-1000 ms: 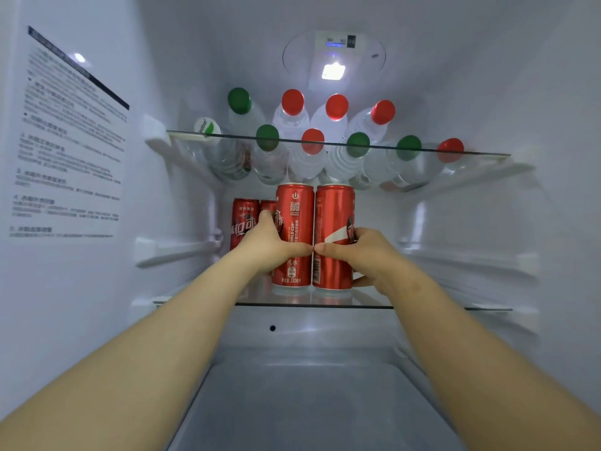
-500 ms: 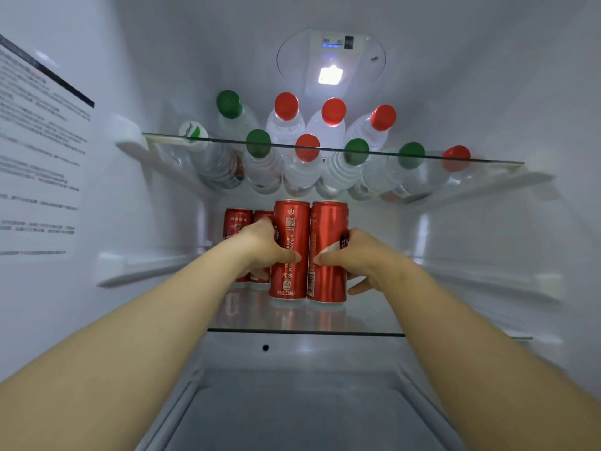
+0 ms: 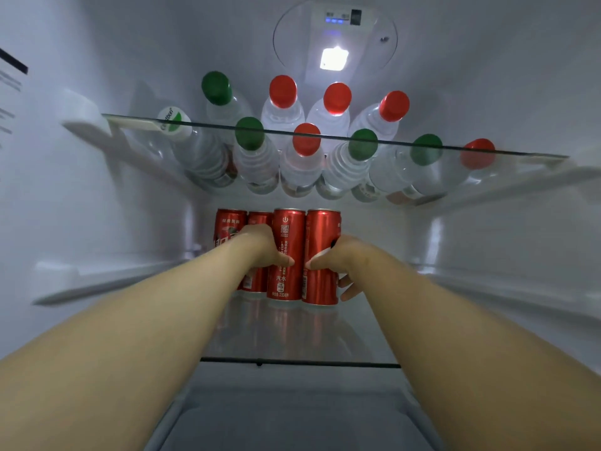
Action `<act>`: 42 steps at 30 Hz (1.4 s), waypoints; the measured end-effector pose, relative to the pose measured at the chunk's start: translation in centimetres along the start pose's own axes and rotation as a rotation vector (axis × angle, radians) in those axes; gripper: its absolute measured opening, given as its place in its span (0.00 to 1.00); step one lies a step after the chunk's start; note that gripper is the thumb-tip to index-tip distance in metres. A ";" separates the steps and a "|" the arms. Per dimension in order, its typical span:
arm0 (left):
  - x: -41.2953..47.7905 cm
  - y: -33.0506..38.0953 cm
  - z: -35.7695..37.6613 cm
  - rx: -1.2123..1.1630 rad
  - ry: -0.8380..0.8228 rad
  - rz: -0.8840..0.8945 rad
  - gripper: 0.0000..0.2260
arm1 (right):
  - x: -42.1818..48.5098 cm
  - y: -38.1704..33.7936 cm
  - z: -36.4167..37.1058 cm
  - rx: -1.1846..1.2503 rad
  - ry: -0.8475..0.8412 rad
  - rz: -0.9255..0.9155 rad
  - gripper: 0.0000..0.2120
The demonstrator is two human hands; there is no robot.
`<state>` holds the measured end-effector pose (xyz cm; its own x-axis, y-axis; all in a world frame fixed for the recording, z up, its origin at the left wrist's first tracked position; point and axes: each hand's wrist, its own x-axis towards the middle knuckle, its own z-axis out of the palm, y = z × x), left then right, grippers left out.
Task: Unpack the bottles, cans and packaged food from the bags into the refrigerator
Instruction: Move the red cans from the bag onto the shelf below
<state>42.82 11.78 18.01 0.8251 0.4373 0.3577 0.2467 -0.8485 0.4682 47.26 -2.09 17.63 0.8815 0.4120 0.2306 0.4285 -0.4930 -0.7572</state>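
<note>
From the head view, your left hand (image 3: 260,245) is wrapping round the left soda can (image 3: 287,229) and your right hand (image 3: 341,258) round the right soda can (image 3: 322,229). Both cans are standing on the glass shelf (image 3: 292,336), touching each other. Two more cans (image 3: 229,222) are standing just behind your left grip, and water bottles (image 3: 305,164) are lying above. I judge you are partway through: no packaged food or bags are showing.

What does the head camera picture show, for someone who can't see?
Left hand and right hand each hold a red soda can on a glass shelf in a refrigerator. More red cans stand beside them; water bottles fill the upper shelf.
</note>
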 end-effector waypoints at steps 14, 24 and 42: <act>-0.1 -0.7 1.9 0.252 0.263 0.257 0.12 | 1.6 2.3 1.2 0.046 0.110 -0.069 0.26; 0.0 -1.1 2.7 0.299 0.081 0.331 0.14 | 2.0 2.6 2.1 0.012 0.185 -0.056 0.22; 0.2 -0.7 3.2 0.504 -0.051 0.303 0.28 | 1.9 2.4 1.9 -0.040 -0.094 -0.069 0.28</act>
<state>44.44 11.47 15.18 0.9168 0.1492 0.3704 0.1971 -0.9758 -0.0948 49.58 -1.05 15.08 0.8280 0.5151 0.2217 0.4967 -0.4902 -0.7162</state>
